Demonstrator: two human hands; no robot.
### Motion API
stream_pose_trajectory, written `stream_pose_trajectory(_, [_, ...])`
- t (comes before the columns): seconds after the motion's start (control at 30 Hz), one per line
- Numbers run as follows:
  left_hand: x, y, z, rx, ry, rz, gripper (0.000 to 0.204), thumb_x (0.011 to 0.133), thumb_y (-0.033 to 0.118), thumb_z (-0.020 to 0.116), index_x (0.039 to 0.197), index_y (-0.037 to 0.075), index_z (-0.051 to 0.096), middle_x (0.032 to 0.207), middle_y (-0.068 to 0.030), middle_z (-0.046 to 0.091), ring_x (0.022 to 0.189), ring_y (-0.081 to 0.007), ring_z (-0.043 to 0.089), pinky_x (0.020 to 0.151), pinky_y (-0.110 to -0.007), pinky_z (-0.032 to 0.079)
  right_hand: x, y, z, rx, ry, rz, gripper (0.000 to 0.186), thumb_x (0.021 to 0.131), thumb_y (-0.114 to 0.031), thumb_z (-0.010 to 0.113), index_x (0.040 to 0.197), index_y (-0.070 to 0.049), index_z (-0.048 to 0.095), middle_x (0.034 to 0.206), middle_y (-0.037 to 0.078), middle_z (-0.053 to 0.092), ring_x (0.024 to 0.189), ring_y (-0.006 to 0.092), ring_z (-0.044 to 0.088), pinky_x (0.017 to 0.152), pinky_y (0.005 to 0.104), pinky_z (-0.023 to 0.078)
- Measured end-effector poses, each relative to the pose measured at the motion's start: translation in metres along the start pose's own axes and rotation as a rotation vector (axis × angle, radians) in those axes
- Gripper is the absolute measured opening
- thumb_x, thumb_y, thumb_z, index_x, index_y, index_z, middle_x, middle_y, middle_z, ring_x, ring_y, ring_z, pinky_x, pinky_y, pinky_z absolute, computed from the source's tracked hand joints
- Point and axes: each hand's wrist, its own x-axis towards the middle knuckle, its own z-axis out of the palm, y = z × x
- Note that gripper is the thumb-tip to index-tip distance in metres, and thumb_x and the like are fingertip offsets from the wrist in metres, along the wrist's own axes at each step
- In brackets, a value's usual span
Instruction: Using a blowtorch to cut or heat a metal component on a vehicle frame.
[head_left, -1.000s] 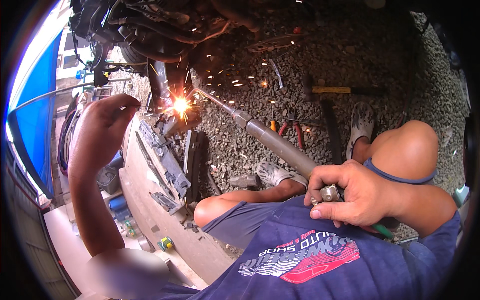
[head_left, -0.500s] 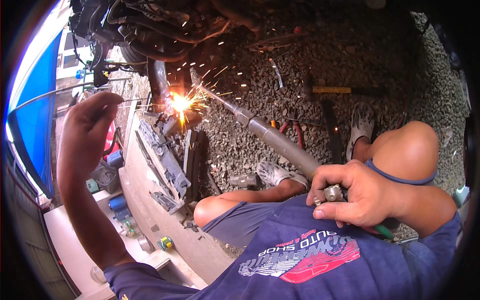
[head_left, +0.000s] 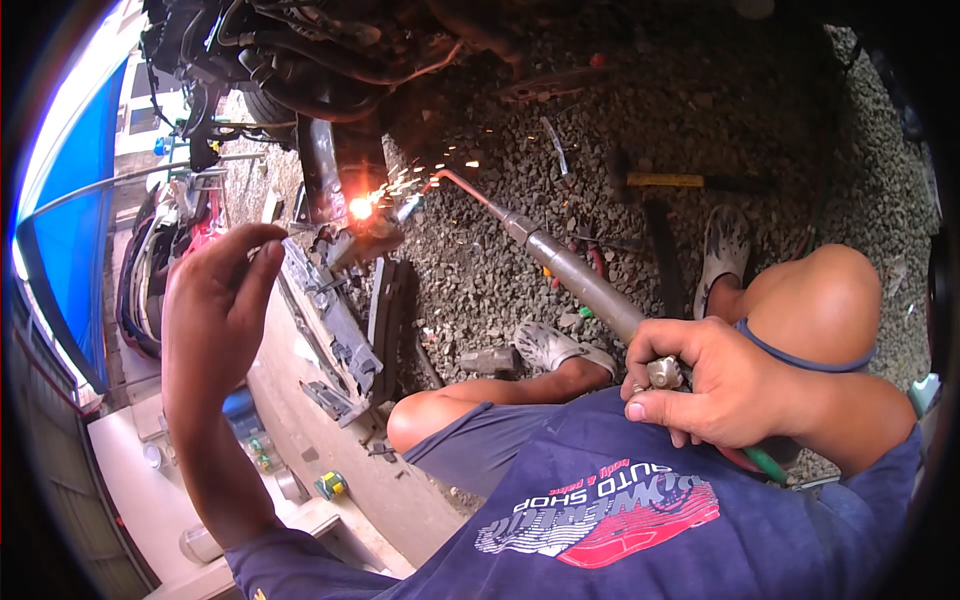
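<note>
Over there the right hand (head_left: 715,385) wraps around a long metal torch (head_left: 575,275), its bent tip (head_left: 468,187) toward a glowing spot (head_left: 361,208) on a metal part (head_left: 366,240), sparks (head_left: 402,186) between them. Nearby hangs the left hand (head_left: 215,300), thumb and forefinger close together. A hammer (head_left: 664,180) lies on gravel (head_left: 480,310).

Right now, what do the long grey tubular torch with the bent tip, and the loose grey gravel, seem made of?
The long grey tubular torch: probably metal, dull, with a nut-like collar; its bent tip is perhaps copper, looking reddish. The grey gravel: stone, matte, rough, in uneven chips.
</note>
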Motion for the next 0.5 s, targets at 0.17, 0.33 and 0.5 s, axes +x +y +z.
stream_pose_trajectory(0.17, [0.034,0.006,0.009,0.069,-0.04,0.007,0.021,0.105,0.021,0.073,0.107,0.0,0.077,0.069,-0.0163,0.064,0.059,-0.0259,0.057,0.064,-0.042,0.046,0.006,0.002,0.004,-0.01,0.005,-0.045,0.016,0.104,-0.006,0.077,0.111,-0.004,0.063,0.107,0.008,0.073,0.073,0.0117,0.07,0.06,0.0283,0.059])
stream_pose_trajectory(0.33, [0.069,-0.007,0.024,0.113,-0.048,0.074,0.022,0.102,0.018,0.074,0.101,-0.004,0.073,0.077,-0.015,0.067,0.066,-0.0198,0.058,0.067,-0.04,0.047,0.011,0.004,0.006,0.023,0.038,-0.098,0.02,0.104,-0.019,0.081,0.108,-0.007,0.065,0.076,0.002,0.067,0.062,0.0087,0.068,0.058,0.0306,0.055])
stream_pose_trajectory(0.5, [0.085,-0.009,0.027,0.157,-0.03,0.113,0.025,0.098,0.022,0.072,0.098,-0.002,0.08,0.084,-0.027,0.072,0.079,-0.0444,0.072,0.079,-0.049,0.057,0.016,0.01,0.007,0.01,0.014,-0.154,0.021,0.103,-0.02,0.081,0.108,-0.007,0.065,0.08,0.003,0.069,0.066,0.0099,0.07,0.062,0.0321,0.056])
